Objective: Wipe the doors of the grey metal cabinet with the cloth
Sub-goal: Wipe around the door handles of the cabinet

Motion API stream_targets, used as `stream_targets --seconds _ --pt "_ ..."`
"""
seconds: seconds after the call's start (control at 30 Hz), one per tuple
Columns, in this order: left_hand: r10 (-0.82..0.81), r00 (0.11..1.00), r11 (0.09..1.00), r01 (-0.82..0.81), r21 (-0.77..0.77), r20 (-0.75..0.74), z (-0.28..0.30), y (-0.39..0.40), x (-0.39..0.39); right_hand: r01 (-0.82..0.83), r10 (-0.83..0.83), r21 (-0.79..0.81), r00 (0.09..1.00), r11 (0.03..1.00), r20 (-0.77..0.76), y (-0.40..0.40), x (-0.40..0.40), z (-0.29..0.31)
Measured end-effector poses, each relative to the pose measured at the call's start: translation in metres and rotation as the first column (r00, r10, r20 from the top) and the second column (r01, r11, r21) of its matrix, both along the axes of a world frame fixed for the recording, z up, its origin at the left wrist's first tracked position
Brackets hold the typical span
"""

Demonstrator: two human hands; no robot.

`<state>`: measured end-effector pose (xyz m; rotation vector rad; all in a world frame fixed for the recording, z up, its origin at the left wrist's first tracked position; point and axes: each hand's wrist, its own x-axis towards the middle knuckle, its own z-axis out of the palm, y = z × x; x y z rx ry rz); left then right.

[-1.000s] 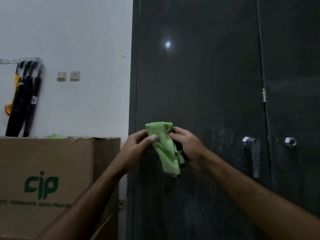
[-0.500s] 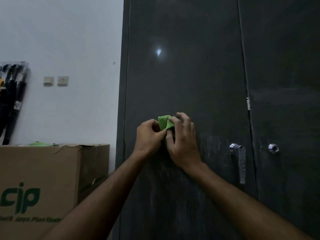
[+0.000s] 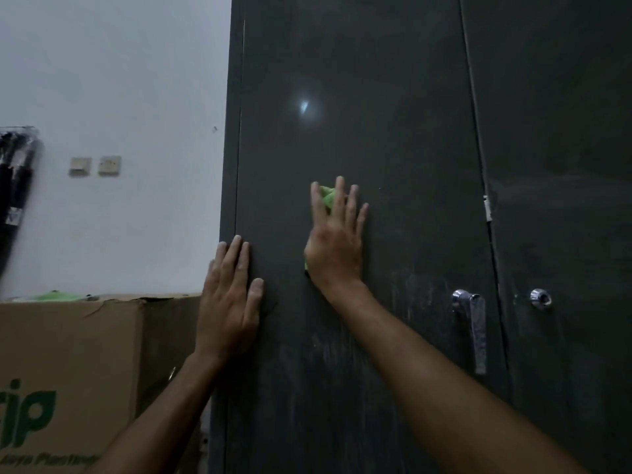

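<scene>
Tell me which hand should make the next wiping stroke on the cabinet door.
Right. The right hand already presses the green cloth flat against the left door. The left hand lies bare near the door's left edge, probably just bracing.

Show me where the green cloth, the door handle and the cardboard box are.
green cloth (image 3: 327, 196): head view, the fold showing between the fingers.
door handle (image 3: 478, 331): head view, middle of the chrome lever.
cardboard box (image 3: 68, 354): head view, front face.
</scene>
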<state>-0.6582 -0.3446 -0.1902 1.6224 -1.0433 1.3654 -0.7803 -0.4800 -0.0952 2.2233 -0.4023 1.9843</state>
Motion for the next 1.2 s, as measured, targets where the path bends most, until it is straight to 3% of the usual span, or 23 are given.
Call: stream_targets --seconds 0.07,0.17,0.23,0.27,0.33,0.4,0.43,0.47,0.53,0.57,0.63,0.7,0.77,0.83,0.9,0.93,1.0,1.07,1.13,1.2 --pt "0.001 1.0 1.0 -0.001 0.005 0.03 -0.002 -0.001 0.003 -0.033 0.004 -0.224 0.992 0.974 -0.128 0.011 0.01 -0.028" --pt "-0.006 0.999 1.0 0.006 -0.001 0.052 -0.003 0.0 0.006 -0.143 -0.104 -0.563 0.917 0.814 -0.384 -0.013 -0.011 -0.098" --pt "0.002 0.999 1.0 -0.002 -0.003 0.046 -0.002 0.0 0.008 -0.111 -0.136 -0.604 0.927 0.789 -0.348 -0.056 -0.034 -0.094" --pt "0.013 0.999 1.0 -0.013 -0.003 0.049 -0.003 -0.001 0.008 -0.051 -0.111 -0.538 0.958 0.841 -0.264 -0.078 -0.042 -0.079" --pt "0.036 0.998 0.999 -0.036 -0.009 0.057 -0.004 -0.002 0.007 0.032 -0.044 -0.238 0.998 0.971 -0.046 -0.104 -0.055 -0.031" --pt "0.041 0.998 0.999 -0.041 -0.008 0.052 -0.005 -0.002 0.006 0.035 -0.045 0.078 0.991 0.996 0.129 -0.096 -0.053 0.011" --pt "0.039 0.998 0.999 -0.039 -0.009 0.052 -0.005 -0.002 0.006 0.032 -0.055 0.146 0.986 0.989 0.158 -0.08 -0.043 0.017" --pt "0.037 0.998 0.999 -0.037 -0.011 0.054 -0.005 -0.002 0.006 0.051 -0.066 0.101 0.987 0.994 0.145 -0.063 -0.03 0.011" --pt "0.041 0.998 0.999 -0.04 -0.007 0.055 -0.005 -0.002 0.007 0.046 -0.056 -0.247 0.998 0.968 -0.035 -0.039 -0.01 -0.031" --pt "0.043 0.997 0.999 -0.043 -0.004 0.056 -0.005 -0.002 0.007 -0.018 -0.064 -0.436 0.983 0.9 -0.173 -0.038 -0.012 -0.058" --pt "0.049 0.997 0.999 -0.049 -0.003 0.056 -0.004 -0.002 0.007 -0.098 -0.14 -0.607 0.933 0.788 -0.332 -0.062 -0.035 -0.087" --pt "0.047 0.997 0.999 -0.047 -0.009 0.055 -0.003 -0.002 0.008 -0.003 -0.14 -0.503 0.959 0.864 -0.246 -0.101 -0.063 -0.075" --pt "0.051 0.997 0.999 -0.05 -0.015 0.056 -0.003 -0.003 0.007 0.125 -0.134 -0.125 0.989 0.984 -0.064 -0.129 -0.081 -0.035" --pt "0.056 0.997 0.998 -0.055 -0.016 0.057 -0.004 -0.003 0.006 0.074 -0.104 0.212 0.986 0.974 0.134 -0.125 -0.084 0.013" --pt "0.047 0.998 0.999 -0.046 -0.017 0.051 -0.004 -0.003 0.005 0.04 -0.102 0.287 0.974 0.957 0.204 -0.09 -0.064 0.037" --pt "0.042 0.998 0.999 -0.041 -0.018 0.046 -0.004 -0.003 0.005 0.042 -0.078 0.194 0.98 0.98 0.182 -0.069 -0.047 0.035" --pt "0.03 0.998 0.999 -0.029 -0.021 0.047 -0.004 -0.003 0.006 0.022 -0.02 -0.179 1.0 0.984 0.014 -0.031 -0.013 0.002" --pt "0.022 0.998 1.0 -0.021 -0.021 0.066 -0.005 -0.002 0.007 -0.102 -0.047 -0.504 0.96 0.858 -0.276 -0.013 0.0 -0.049" --pt "0.03 0.996 0.999 -0.028 -0.028 0.087 -0.005 -0.002 0.009 -0.213 -0.159 -0.668 0.879 0.713 -0.45 -0.035 -0.02 -0.074" --pt "0.034 0.996 0.999 -0.031 -0.032 0.086 -0.004 -0.002 0.009 -0.172 -0.185 -0.656 0.88 0.735 -0.437 -0.077 -0.05 -0.069"
